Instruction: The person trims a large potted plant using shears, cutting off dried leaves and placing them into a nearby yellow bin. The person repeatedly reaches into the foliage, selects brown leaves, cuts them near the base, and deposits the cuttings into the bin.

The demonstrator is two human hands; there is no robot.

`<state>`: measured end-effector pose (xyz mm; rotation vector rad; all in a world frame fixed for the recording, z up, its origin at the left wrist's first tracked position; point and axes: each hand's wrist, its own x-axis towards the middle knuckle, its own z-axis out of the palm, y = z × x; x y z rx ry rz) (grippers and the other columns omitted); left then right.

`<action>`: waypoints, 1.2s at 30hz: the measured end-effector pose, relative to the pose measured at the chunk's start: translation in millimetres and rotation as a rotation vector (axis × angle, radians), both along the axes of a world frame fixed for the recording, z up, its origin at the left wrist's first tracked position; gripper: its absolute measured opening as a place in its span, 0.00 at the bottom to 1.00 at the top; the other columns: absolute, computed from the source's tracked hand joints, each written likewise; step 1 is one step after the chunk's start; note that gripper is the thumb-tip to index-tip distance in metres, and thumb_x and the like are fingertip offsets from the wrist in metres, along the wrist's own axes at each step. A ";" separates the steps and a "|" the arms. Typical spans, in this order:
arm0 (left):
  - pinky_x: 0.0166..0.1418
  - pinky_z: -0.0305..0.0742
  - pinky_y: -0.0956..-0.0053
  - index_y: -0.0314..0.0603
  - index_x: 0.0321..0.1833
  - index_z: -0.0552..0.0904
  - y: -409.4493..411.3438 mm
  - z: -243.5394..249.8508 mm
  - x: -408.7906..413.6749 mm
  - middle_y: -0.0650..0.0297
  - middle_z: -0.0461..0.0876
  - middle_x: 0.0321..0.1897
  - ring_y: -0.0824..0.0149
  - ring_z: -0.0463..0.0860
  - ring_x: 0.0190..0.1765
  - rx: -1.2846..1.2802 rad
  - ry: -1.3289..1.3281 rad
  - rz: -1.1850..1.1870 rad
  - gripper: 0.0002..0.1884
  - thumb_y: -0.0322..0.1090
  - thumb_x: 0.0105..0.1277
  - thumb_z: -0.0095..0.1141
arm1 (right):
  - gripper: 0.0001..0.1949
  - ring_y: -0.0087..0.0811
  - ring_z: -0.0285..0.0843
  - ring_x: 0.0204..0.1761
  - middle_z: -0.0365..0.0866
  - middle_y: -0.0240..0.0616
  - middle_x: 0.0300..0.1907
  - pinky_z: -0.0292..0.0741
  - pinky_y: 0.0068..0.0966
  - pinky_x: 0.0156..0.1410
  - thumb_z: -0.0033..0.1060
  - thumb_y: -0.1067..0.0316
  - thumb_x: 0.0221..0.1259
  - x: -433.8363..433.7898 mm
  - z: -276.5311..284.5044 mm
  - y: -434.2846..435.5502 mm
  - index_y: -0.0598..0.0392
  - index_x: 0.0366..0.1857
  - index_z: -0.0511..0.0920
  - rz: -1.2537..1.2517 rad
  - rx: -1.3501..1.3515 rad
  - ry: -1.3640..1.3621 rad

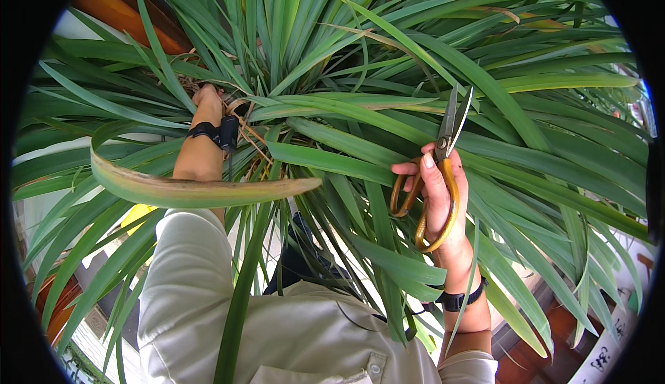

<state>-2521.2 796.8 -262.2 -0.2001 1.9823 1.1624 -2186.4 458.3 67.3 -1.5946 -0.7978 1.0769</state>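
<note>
My right hand (441, 191) holds scissors (441, 147) with yellow-brown coated handles. Their blades point up and stand slightly apart over the green strap leaves. My left hand (208, 94) reaches in among the leaf bases and dry brown strands of a large strap-leaved plant (332, 160); its fingers are mostly hidden, so what it grips does not show. Across my left forearm curves a long leaf (208, 192) with a browned, withered edge and tip. Other leaves above centre have dry, tan tips.
Leaves spread on all sides, several crossing in front of my torso. An orange-brown object (130, 15) stands behind the plant at upper left. At lower right lie red-brown floor tiles (563, 327) and a curved white surface (605, 353) bearing dark writing. A yellow object (137, 216) shows through leaves at left.
</note>
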 end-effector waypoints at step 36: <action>0.35 0.73 0.66 0.20 0.43 0.76 -11.2 11.1 5.2 0.53 0.81 0.36 0.60 0.77 0.30 0.206 0.282 -0.222 0.15 0.29 0.61 0.58 | 0.15 0.21 0.70 0.29 0.83 0.42 0.33 0.64 0.16 0.34 0.54 0.53 0.66 -1.0 0.9 1.1 0.52 0.46 0.69 0.015 -0.007 -0.030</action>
